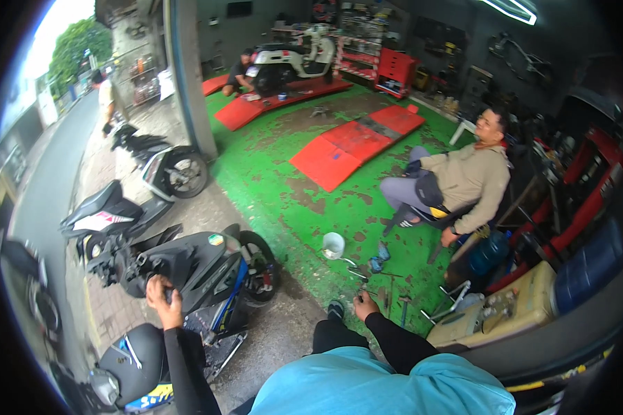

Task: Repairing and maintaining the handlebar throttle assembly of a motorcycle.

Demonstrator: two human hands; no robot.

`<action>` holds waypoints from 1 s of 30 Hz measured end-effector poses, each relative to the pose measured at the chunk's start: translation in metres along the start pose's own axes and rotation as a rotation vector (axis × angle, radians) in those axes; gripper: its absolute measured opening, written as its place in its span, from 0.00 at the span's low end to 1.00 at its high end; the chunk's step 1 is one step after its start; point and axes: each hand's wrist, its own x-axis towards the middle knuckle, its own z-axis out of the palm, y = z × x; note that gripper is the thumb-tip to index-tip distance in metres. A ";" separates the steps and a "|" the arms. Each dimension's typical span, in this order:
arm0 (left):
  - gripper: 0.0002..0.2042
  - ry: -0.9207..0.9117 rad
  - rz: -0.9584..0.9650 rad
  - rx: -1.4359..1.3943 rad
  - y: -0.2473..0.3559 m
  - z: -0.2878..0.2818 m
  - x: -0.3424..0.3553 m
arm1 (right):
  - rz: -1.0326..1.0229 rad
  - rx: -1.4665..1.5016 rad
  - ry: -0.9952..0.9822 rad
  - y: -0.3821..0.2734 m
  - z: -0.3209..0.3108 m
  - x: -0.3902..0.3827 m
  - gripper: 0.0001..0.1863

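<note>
My left hand [163,304] is closed around the dark handlebar grip of a dark grey and blue scooter [208,266], whose handlebar area looks partly uncovered. Light-coloured metal tools [133,351] lie on the scooter's black seat [135,373]. Out over the floor, my right hand [365,305] is closed, and what it holds, if anything, is too small to make out. Around it on the green floor are a white bucket [333,245], a blue-grey crumpled item [378,257] and a hammer-like tool [404,310].
A seated person [457,180] is to the right, beside a beige case [505,308]. Red lift platforms [356,145] lie ahead, one bearing a white scooter [291,62] with a person [239,75] crouching by it. Another scooter [156,166] stands left, near a walking person [109,100].
</note>
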 end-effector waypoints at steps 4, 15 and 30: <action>0.16 0.011 -0.111 -0.044 0.022 -0.007 0.005 | -0.359 0.117 -0.028 -0.099 0.027 0.014 0.17; 0.21 -0.064 -0.175 0.035 0.032 -0.016 0.010 | -0.819 0.308 -0.631 -0.324 0.111 -0.034 0.16; 0.22 -0.065 -0.198 0.040 0.035 -0.017 0.012 | -1.133 0.300 -0.770 -0.431 0.136 -0.086 0.21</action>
